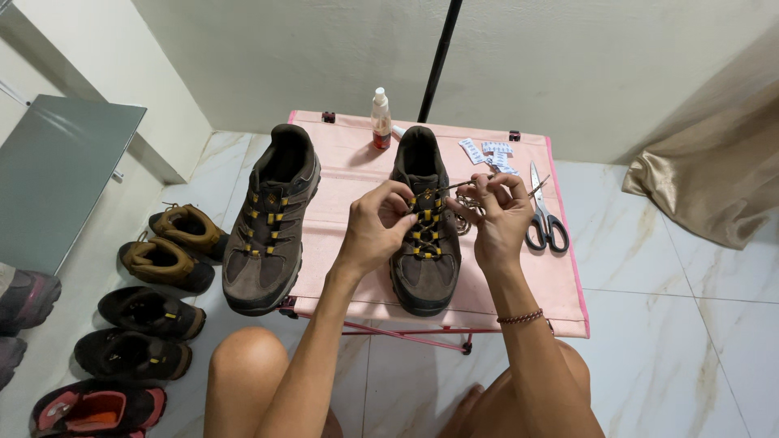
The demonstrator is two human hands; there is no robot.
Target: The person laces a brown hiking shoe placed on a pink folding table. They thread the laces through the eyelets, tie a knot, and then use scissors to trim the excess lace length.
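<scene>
Containers: only one is a small spray bottle [380,119], white cap, reddish-brown liquid in lower part, upright at far edge of pink folding table [341,170], just beside the heel of the right-hand shoe. Can't tell fill level beyond that.

Work item: brown hiking shoe [424,268] w/ yellow lace loops, toe pointing toward the person, centre-right on table. Its lace [456,185] is dark, partly threaded through the upper eyelets, loose end runs out to the right between both hands.

Left hand [375,229]: rests on the shoe's tongue/eyelet area, fingers curled together, tips pinched at the lace near the top loops. Right hand [499,221]: just right of the shoe, thumb + forefinger pinched on the lace end, other fingers curled in; beaded bracelet on wrist. Lace stretches taut-ish between the two pinch pts, above the shoe's collar. A heap of slack lace sits under the right hand, detail too small to tell.

Other: matching second shoe [270,223] on left of table, fully laced, untouched. Scissors [544,219] flat on table just right of right hand, blades shut. Small white packets [489,153] near far edge. Floor at left: row of other shoes [166,261].
</scene>
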